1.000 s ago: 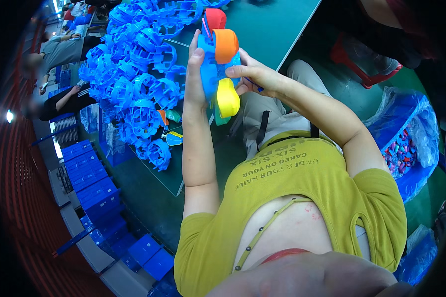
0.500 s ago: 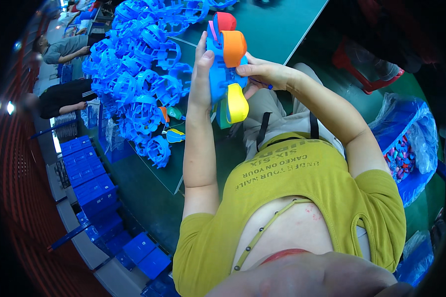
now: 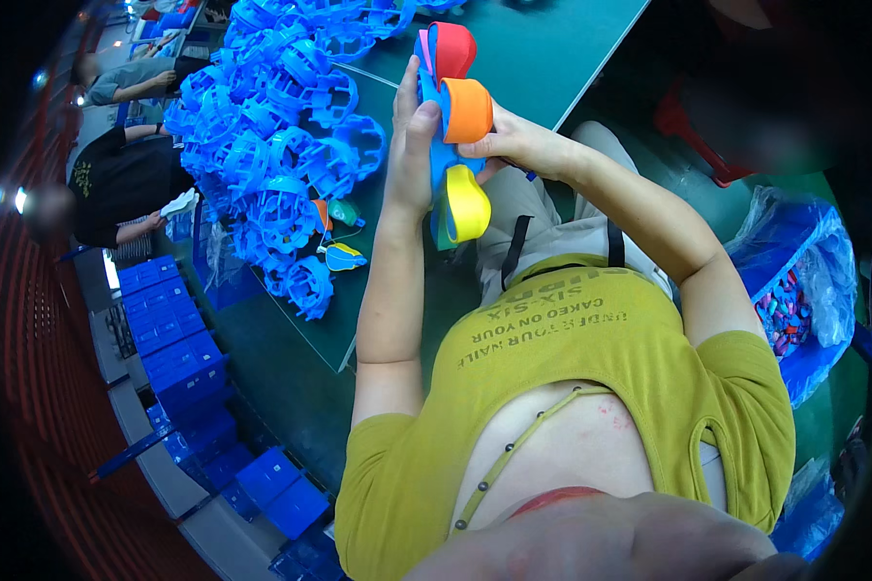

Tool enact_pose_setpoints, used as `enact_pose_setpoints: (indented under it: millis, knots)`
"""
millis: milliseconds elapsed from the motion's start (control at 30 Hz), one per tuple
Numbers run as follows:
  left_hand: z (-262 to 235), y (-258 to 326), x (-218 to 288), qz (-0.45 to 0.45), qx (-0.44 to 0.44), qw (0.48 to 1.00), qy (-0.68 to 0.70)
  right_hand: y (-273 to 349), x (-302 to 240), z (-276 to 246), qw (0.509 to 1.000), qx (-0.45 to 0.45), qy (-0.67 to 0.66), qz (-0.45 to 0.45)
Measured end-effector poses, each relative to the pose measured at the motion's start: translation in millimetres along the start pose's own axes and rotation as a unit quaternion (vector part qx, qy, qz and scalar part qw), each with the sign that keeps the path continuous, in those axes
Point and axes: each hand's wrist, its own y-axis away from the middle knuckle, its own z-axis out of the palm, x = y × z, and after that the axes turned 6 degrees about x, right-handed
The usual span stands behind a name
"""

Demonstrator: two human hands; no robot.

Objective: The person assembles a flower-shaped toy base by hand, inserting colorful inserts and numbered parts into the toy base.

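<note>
I hold a blue plastic toy frame (image 3: 440, 160) upright over the near edge of the green table (image 3: 543, 58). Red (image 3: 452, 48), orange (image 3: 467, 108) and yellow (image 3: 467, 203) cup-shaped pieces sit along it from top to bottom. My left hand (image 3: 409, 145) grips the frame's left side, fingers wrapped round it. On the right side, my right hand (image 3: 513, 145) pinches the frame just under the orange cup.
A big heap of blue plastic ring frames (image 3: 281, 145) covers the table's left part, with a few loose coloured pieces (image 3: 339, 257) at its near edge. Blue crates (image 3: 179, 349) stand stacked on the floor at left. A blue bag of small coloured parts (image 3: 790, 310) sits at right. Other people (image 3: 116, 184) work at far left.
The toy frame and both hands have shifted slightly up and away from me; the grip of both hands is unchanged.
</note>
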Motion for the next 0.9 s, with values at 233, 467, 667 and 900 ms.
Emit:
enact_pose_setpoints:
  millis: [233,467,667,900]
  knots:
    - [5,6,1,0.188,0.065,0.913,-0.355,-17,24,-34,0.99,-0.118,0.067,0.031]
    - [23,20,-3,0.332,0.081,0.763,-0.549,-17,23,2,0.885,-0.011,-0.464,-0.021]
    - [30,33,-14,0.428,0.114,0.76,-0.475,13,27,11,0.919,-0.008,-0.388,-0.065]
    - [40,20,5,0.275,0.043,0.798,-0.534,-30,30,10,0.931,-0.025,-0.344,-0.116]
